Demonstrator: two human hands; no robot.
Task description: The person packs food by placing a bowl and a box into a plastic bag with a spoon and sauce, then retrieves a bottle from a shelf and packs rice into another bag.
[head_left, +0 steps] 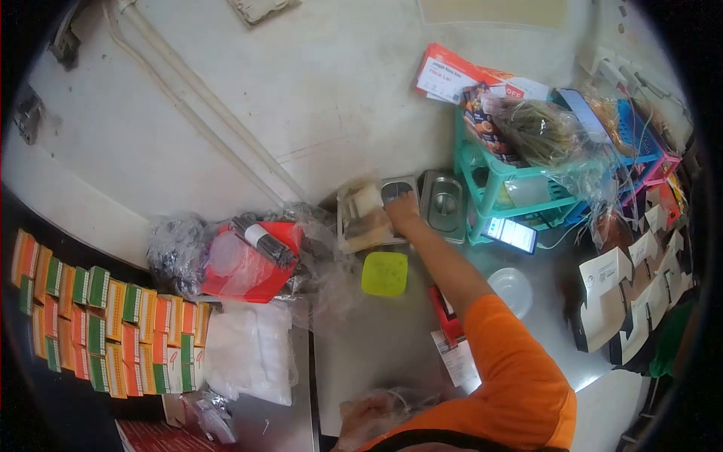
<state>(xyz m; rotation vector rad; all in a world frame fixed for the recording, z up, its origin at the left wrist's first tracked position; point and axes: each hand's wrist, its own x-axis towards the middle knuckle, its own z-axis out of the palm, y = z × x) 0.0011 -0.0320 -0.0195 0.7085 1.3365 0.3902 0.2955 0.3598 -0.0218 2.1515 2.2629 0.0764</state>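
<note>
My right hand [402,212] reaches away from me, its fingers closed at the middle of a steel lid [398,185] on a small rectangular container. The hand covers the part it grips. A second steel pan with a knobbed lid [443,218] sits close on the right. To the left is a container [361,220] with pale and brownish contents under plastic. A yellow-green square lid or box [384,273] lies just nearer to me. Low in the view, a clear plastic bag [380,410] with something brownish shows against my body. My left hand cannot be made out.
A green basket rack [493,181] holds packets and leaflets, with a lit phone [510,234] below. Round clear plastic lids [510,292] lie on the steel counter [350,339]. Small boxes [113,309], red packaging [256,282] and white bags [248,350] are left; folded cartons [602,301] hang right.
</note>
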